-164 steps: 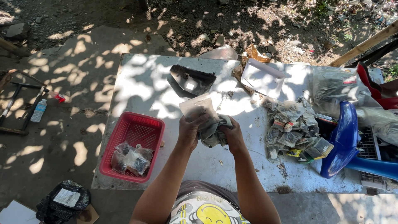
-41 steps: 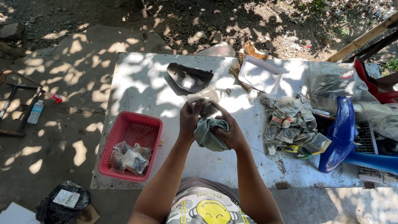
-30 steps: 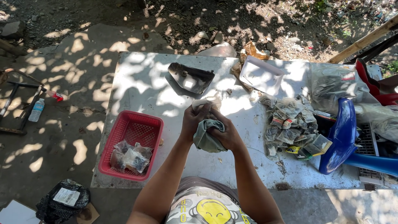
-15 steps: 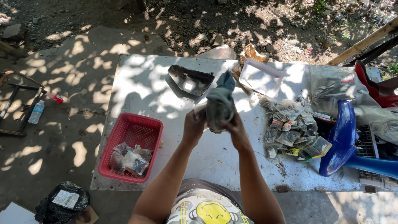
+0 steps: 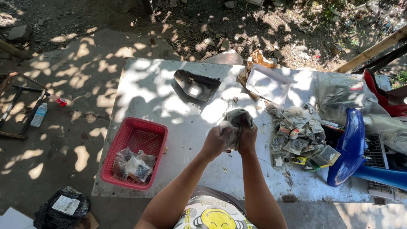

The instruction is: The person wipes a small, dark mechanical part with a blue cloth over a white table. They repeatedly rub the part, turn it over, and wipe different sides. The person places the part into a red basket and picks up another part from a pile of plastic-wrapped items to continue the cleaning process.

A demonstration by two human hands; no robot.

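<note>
Both hands — left (image 5: pixel 217 141), right (image 5: pixel 247 136) — closed in a grip on a grey rag (image 5: pixel 237 120). Left of the grip: red basket (image 5: pixel 137 131) holding plastic-bagged parts (image 5: pixel 133 163). Beyond — empty white tray (image 5: pixel 268 83).

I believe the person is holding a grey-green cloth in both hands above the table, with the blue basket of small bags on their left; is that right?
Not quite: the basket is red, not blue. The head view shows it at the table's left edge with small bags inside, on the person's left. The rest stands: the left hand and right hand both grip the grey-green cloth above the table.
</note>
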